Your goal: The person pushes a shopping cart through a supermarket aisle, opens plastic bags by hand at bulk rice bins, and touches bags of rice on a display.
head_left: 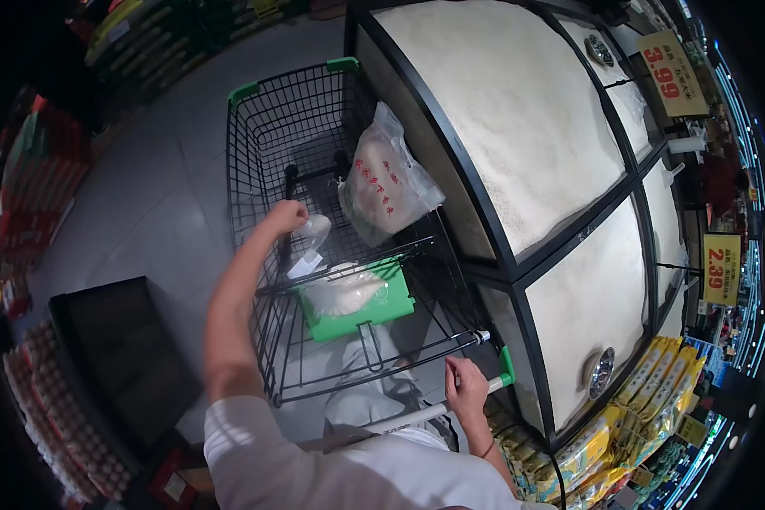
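Note:
My left hand (291,216) reaches over the left side of a black wire shopping cart (268,127). Its fingers are pinched on a small clear plastic bag (317,229), which hangs inside the cart with a white label (305,264) at its lower end. My right hand (466,387) is closed at the cart's push handle (416,416), near the green end piece. On the green child-seat flap (323,326) lies another clear bag (348,291) with pale contents. A larger bag with red print (381,183) leans at the cart's right side.
Black-framed bins (518,110) of pale grain stand along the right, with metal scoops (602,372) and yellow price signs (722,269). Yellow packets (654,378) are at lower right. Egg trays (55,408) and a black stand (115,348) are at left.

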Tool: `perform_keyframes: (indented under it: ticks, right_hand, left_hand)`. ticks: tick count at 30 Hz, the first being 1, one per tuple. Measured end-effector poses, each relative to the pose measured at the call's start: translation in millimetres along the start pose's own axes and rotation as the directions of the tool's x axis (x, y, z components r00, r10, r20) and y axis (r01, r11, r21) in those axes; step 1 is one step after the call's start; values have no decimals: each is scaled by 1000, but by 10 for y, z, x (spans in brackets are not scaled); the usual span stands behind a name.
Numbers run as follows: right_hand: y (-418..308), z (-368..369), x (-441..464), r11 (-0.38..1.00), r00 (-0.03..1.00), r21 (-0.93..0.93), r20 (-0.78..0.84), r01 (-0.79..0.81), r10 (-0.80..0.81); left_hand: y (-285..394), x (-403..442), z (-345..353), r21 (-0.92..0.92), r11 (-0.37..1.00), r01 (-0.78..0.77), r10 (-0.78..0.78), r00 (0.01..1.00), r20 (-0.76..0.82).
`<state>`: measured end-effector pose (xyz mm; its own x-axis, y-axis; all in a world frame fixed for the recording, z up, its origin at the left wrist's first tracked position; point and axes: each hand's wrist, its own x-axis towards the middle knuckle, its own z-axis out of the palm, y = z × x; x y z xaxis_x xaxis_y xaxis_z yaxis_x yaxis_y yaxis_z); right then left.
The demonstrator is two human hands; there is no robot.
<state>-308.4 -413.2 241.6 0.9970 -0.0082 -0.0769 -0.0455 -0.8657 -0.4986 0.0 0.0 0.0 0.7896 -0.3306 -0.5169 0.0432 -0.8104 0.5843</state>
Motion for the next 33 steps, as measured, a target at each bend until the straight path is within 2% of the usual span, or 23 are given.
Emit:
perform_keyframes:
  ticks: [2, 3, 6, 7, 9, 11, 12, 13, 15, 16, 17, 18, 19, 20, 22, 25, 29, 31, 33]
  right_hand:
    - [-53, -36, -18, 999, 999, 26, 33, -19, 19]
    - [46, 64, 137, 998, 999, 49, -17, 47, -46]
    - [17, -66, -30, 986, 992, 116, 11, 120, -122]
    - [24, -117, -59, 983, 990, 124, 6, 137, -138]
    - [59, -210, -96, 981, 986, 100, -7, 165, -165]
    - [161, -274, -112, 982, 982, 37, -23, 186, -186]
    - [213, -262, -110, 981, 980, 1, -56, 192, -192]
    - [249, -261, -111, 982, 982, 1, -41, 187, -187]
    - [228, -246, -131, 985, 985, -7, -7, 170, -171]
    - [205, -191, -114, 973, 971, -7, -74, 229, -229]
    - [190, -170, -141, 969, 965, -2, -86, 248, -248]
    - [189, -180, -161, 963, 958, -3, -99, 269, -268]
    - [218, -199, -163, 957, 951, -3, -115, 289, -288]
    - [270, -162, -194, 954, 946, -27, -124, 300, -301]
    - [218, -146, -211, 947, 939, -9, -128, 322, -320]
    - [251, -98, -274, 924, 917, 31, -140, 380, -373]
    - [316, 26, -321, 874, 863, 33, -181, 485, -472]
    - [256, 63, -328, 855, 840, 50, -223, 517, -495]
    - [230, 171, -310, 845, 826, 38, -240, 533, -510]
  left_hand:
    - [5, -85, -56, -142, 990, 17, -24, 998, -50]
    - [64, 105, -277, -171, 985, -21, 4, 995, -102]
    - [162, -448, -509, -176, 983, -49, 6, 972, -236]
    - [218, -623, -605, -254, 967, -28, -51, 953, -298]
    - [369, -1112, -805, -237, 966, -104, -25, 873, -487]
    - [570, -1702, -895, -233, 965, -125, -53, 772, -633]
    - [660, -2009, -852, -275, 955, -109, -117, 713, -691]
    - [780, -2329, -741, -318, 943, -100, -182, 644, -743]
    - [1056, -3011, -432, -410, 911, -42, -309, 590, -746]
    - [1157, -3303, -182, -423, 905, 42, -375, 545, -750]
    - [1131, -3578, 185, -344, 939, 17, -306, 499, -811]
    - [1417, -3830, 486, -330, 942, 65, -324, 443, -836]
    - [1606, -4053, 797, -257, 965, 53, -253, 439, -862]
    - [1925, -4237, 1042, -394, 919, -16, -342, 464, -817]
    - [1988, -4404, 1661, -372, 922, 104, -365, 552, -749]
    - [2365, -4452, 1902, 81, 982, 172, -56, 668, -742]
    - [2159, -4293, 2100, 11, 931, 365, -226, 599, -769]
    - [2050, -4236, 2127, 15, 954, 301, -154, 528, -835]
    - [1938, -4188, 2111, 42, 928, 369, -182, 550, -815]
